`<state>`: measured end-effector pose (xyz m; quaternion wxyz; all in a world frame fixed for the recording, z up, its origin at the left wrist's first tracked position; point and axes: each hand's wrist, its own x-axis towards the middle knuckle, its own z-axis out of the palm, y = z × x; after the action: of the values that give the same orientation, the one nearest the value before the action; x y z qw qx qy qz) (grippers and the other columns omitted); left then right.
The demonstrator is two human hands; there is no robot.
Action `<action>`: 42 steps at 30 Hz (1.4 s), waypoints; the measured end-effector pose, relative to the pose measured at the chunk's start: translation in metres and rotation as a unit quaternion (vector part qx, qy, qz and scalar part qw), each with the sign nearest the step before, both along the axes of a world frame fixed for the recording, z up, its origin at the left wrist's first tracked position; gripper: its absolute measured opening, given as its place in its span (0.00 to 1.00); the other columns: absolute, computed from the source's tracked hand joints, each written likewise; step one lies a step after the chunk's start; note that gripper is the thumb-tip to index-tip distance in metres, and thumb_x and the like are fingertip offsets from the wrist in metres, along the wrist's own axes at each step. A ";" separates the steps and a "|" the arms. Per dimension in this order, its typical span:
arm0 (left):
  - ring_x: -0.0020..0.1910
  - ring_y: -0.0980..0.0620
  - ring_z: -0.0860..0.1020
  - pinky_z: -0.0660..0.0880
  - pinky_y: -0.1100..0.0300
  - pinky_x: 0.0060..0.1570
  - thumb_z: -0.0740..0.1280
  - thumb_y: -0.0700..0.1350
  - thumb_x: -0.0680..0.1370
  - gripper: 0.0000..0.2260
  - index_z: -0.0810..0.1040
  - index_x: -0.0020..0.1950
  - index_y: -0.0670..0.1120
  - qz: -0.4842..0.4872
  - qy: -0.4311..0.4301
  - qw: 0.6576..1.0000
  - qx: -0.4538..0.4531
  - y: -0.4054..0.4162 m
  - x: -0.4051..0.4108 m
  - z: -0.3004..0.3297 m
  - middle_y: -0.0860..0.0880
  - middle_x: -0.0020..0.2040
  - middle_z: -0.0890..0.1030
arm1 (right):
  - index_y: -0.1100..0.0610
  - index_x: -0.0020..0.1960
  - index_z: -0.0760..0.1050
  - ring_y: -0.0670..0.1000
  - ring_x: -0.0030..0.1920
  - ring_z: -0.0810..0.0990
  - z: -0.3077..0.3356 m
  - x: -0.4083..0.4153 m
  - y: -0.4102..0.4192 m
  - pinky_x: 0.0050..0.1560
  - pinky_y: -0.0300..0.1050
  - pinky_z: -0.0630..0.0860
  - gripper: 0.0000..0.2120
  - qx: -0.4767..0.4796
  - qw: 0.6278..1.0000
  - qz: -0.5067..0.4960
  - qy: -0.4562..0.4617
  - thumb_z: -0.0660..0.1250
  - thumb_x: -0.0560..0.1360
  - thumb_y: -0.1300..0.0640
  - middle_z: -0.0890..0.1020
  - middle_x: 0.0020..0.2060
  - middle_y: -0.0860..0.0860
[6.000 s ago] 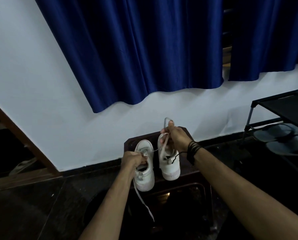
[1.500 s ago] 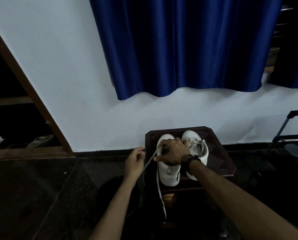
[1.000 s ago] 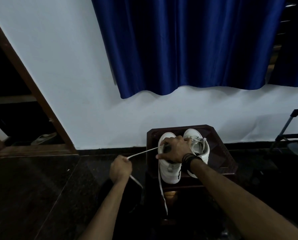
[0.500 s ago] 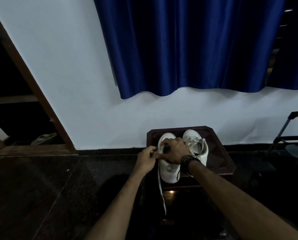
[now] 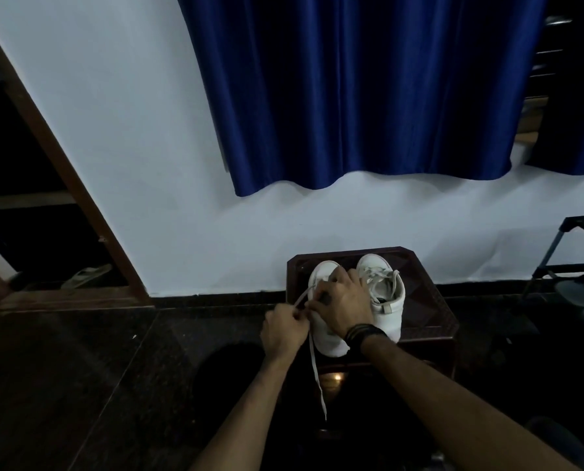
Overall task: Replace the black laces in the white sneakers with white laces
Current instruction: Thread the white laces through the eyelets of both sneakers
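Two white sneakers stand side by side on a dark wooden stool [image 5: 433, 311]. The right sneaker [image 5: 387, 300] carries white laces. My right hand [image 5: 343, 305] lies curled over the top of the left sneaker [image 5: 329, 339] and holds it. My left hand [image 5: 284, 331] sits just left of that shoe and pinches a white lace [image 5: 316, 368]. One stretch of the lace runs up from my left hand toward the shoe's front; another end hangs down past the stool's front edge. No black lace is visible.
A white wall with a blue curtain [image 5: 362, 90] rises behind the stool. A black shoe rack [image 5: 576, 266] with grey sandals stands at the right. A wooden door frame [image 5: 69, 185] and a sandal [image 5: 86, 275] are at the left. The floor is dark stone.
My left hand pulled the lace out to the left a second ago, then came back to the left shoe. My right hand has stayed on that shoe.
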<state>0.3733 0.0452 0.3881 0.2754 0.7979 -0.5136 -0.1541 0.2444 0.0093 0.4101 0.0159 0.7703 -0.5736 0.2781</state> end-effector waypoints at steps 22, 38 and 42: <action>0.19 0.58 0.72 0.71 0.69 0.21 0.57 0.32 0.82 0.13 0.73 0.39 0.39 0.055 0.650 0.757 0.042 -0.015 -0.007 0.078 0.46 0.29 0.77 | 0.53 0.32 0.74 0.53 0.47 0.78 0.025 -0.021 0.003 0.55 0.54 0.72 0.26 0.221 0.949 0.110 -0.196 0.56 0.75 0.34 0.81 0.38 0.52; 0.47 0.48 0.79 0.71 0.61 0.43 0.66 0.44 0.80 0.04 0.78 0.53 0.45 0.032 0.284 0.944 -0.163 -0.015 -0.012 0.078 0.47 0.50 0.81 | 0.56 0.39 0.77 0.44 0.26 0.63 0.106 -0.089 -0.011 0.27 0.35 0.59 0.15 0.311 0.839 0.196 -0.401 0.62 0.82 0.52 0.68 0.22 0.42; 0.36 0.55 0.80 0.75 0.61 0.36 0.61 0.52 0.84 0.12 0.80 0.56 0.47 -0.237 0.390 0.888 -0.051 -0.020 -0.039 0.114 0.48 0.42 0.83 | 0.58 0.42 0.82 0.41 0.35 0.75 0.093 -0.067 -0.013 0.44 0.42 0.72 0.13 0.230 0.917 0.198 -0.259 0.66 0.80 0.52 0.82 0.34 0.47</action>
<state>0.3340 0.0251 0.5019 0.4488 0.5130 -0.5461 -0.4870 0.1777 -0.0033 0.5032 -0.3663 0.7514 -0.4420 0.3253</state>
